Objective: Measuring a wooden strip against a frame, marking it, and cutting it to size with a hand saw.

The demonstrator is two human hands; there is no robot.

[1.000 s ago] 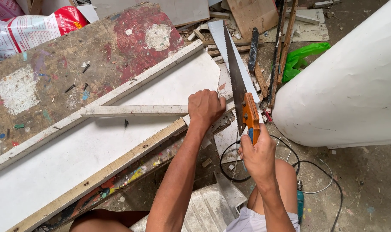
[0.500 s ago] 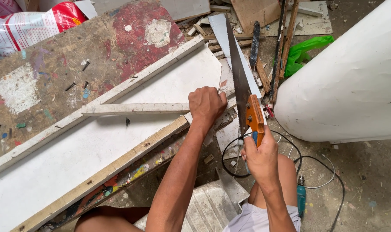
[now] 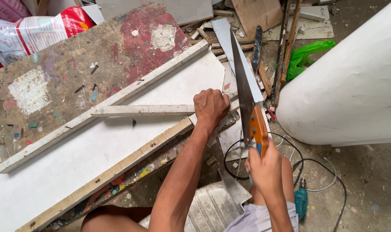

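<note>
My left hand (image 3: pixel 210 105) is closed over the right end of a thin white wooden strip (image 3: pixel 142 110) that lies across a white board (image 3: pixel 75 159). My right hand (image 3: pixel 266 169) grips the orange and blue handle of a hand saw (image 3: pixel 243 92). The saw blade stands on edge and points away from me, just right of my left hand, next to the end of the strip. My forearms reach up from the bottom of the view.
A worn, paint-stained board (image 3: pixel 71 64) with loose nails lies at the left, a printed sack (image 3: pixel 28 36) behind it. A large white rounded object (image 3: pixel 350 86) fills the right. Wood scraps, a green bag (image 3: pixel 307 56), black cable and a teal power tool (image 3: pixel 301 199) lie on the floor.
The saw and my right hand have shifted slightly down and toward me; my left hand still holds the strip in the same place.
</note>
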